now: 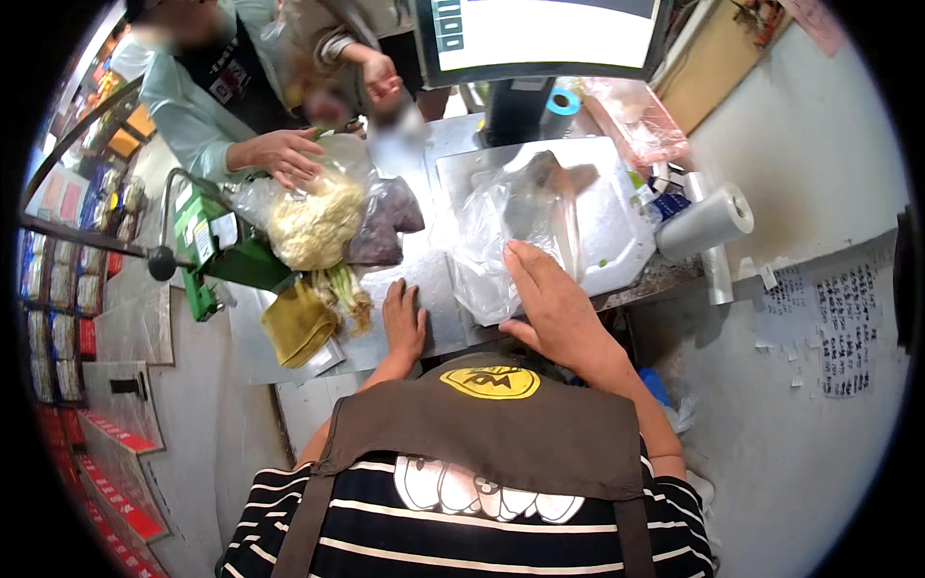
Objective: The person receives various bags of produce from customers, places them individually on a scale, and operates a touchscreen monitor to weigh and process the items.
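Note:
A clear plastic bag [484, 238] lies on the white scale platform [621, 238]. Something brown shows at its far end; I cannot tell what. My right hand [560, 303] is at the bag's near right side, fingertips against the film and thumb held apart. On the metal counter [433, 289] my left hand [405, 321] rests flat, holding nothing. Left of it lie spring onions [349, 292] with roots and a folded mustard-coloured cloth [298, 325]. Beyond these sit a clear bag of pale yellow lumpy produce [318, 224] and a dark purplish bag [386, 217].
Across the counter a person's hand [285, 155] touches the produce bag; another hand [381, 76] hangs farther back. A monitor [542, 36] stands behind the scale. Plastic bag rolls [701, 224] lie right, near the wall. A green device [224, 242] stands left.

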### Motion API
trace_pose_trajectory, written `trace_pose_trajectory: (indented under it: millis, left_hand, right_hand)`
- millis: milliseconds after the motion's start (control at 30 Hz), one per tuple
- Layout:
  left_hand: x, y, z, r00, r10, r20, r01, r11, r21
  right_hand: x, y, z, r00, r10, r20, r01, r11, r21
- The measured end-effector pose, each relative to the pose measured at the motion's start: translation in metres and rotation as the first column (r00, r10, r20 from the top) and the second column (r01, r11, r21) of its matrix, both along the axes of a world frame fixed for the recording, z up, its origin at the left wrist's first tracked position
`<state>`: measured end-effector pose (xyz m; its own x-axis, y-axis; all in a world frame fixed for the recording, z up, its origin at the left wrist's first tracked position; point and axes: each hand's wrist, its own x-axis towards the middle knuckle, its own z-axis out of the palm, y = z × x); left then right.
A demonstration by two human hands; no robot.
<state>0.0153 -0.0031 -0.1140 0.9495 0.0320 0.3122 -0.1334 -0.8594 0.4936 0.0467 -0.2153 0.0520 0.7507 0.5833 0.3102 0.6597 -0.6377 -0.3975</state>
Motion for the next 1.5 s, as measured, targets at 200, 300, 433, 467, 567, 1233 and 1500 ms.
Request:
trace_pose_trajectory:
  millis: [200, 300, 433, 467, 567, 1233, 1500]
  left_hand:
    - [0.007, -0.006, 0.005, 1.0, 0.025, 0.0, -0.025, 1.0, 0.012]
    - [0.002, -0.006, 0.007, 0.998, 0.058, -0.024, -0.058, 0.998, 0.018]
    - [0.003, -0.004, 0.004, 0.998, 0.055, 0.003, -0.055, 0.998, 0.02]
    - [0.004, -0.005, 0.006, 0.998, 0.054, 0.012, -0.054, 0.998, 0.021]
    - [0.007, -0.007, 0.009, 0.997, 0.067, 0.04, -0.068, 0.997, 0.03]
    - [0.006, -0.01, 0.008, 0.993, 0.116, 0.038, -0.116, 0.993, 0.003]
    - [0.008, -0.004, 0.01, 0.993, 0.112, 0.029, -0.114, 0.991, 0.063]
  right_hand:
    - [-0.001, -0.044, 0.025, 0.985, 0.162, -0.062, -0.147, 0.97, 0.193]
    - [0.019, -0.067, 0.035, 0.996, 0.023, 0.081, -0.047, 0.95, 0.308]
    - [0.057, -0.078, 0.043, 0.986, -0.135, 0.099, 0.096, 0.94, 0.326]
    - [0.066, -0.076, 0.047, 0.984, -0.139, 0.108, 0.1, 0.947, 0.306]
    - [0.098, -0.061, 0.053, 0.961, -0.097, 0.26, 0.043, 0.977, 0.208]
    - [0.201, 0.032, 0.123, 0.876, -0.112, 0.469, 0.25, 0.937, -0.243]
    - [0.118, -0.036, 0.046, 0.935, -0.188, 0.3, 0.161, 0.981, 0.111]
